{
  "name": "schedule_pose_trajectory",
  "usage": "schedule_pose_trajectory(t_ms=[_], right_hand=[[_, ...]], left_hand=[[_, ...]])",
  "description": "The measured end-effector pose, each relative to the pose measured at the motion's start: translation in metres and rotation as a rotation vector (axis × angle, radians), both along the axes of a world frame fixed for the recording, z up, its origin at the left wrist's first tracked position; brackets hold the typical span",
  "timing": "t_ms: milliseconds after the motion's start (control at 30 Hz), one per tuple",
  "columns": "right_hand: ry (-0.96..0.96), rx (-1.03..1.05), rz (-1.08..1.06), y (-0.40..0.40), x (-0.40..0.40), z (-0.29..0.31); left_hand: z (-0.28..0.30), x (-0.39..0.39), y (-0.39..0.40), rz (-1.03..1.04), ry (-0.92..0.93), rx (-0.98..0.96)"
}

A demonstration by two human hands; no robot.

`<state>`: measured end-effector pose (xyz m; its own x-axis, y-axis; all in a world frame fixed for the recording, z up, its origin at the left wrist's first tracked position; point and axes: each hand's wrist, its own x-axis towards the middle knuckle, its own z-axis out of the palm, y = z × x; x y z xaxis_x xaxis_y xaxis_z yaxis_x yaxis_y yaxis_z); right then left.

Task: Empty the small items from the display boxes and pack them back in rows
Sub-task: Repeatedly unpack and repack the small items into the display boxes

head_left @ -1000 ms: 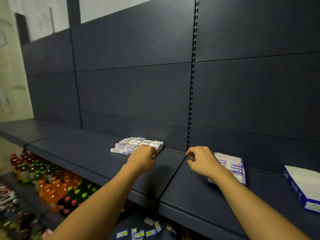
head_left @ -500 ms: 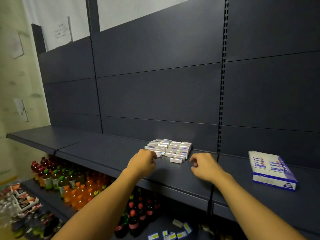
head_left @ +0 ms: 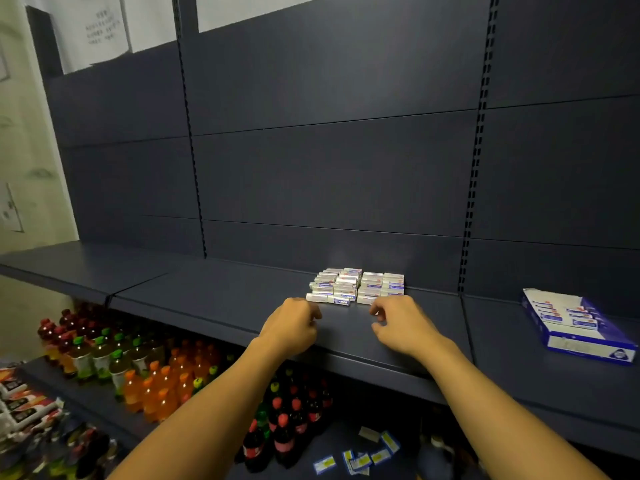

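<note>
Many little packs (head_left: 356,286) sit in neat rows on the dark shelf (head_left: 221,299), close to the back wall. Just in front of the packs, the left hand (head_left: 291,323) hangs over the shelf with its fingers curled in; it holds nothing I can see. Next to it, also in front of the packs, is the right hand (head_left: 403,323). Its fingers are bent and a little apart, and its fingertips are near the front packs, but I cannot tell if they touch. Far to the right of the packs lies an open blue and white box (head_left: 578,327) with a few packs inside. Under the shelf, left of the packs, stand bottles (head_left: 145,368) with red, green and orange tops.
</note>
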<state>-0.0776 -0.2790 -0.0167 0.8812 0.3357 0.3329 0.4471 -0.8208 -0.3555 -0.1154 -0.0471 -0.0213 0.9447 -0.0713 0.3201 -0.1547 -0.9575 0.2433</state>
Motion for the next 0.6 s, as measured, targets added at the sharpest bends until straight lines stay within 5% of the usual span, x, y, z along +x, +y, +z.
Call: schedule_pose_trajectory(t_ms=[600], right_hand=[[-0.014, 0.032, 0.011, 0.042, 0.102, -0.013]], left_hand=[[-0.008, 0.115, 0.017, -0.095, -0.130, -0.094]])
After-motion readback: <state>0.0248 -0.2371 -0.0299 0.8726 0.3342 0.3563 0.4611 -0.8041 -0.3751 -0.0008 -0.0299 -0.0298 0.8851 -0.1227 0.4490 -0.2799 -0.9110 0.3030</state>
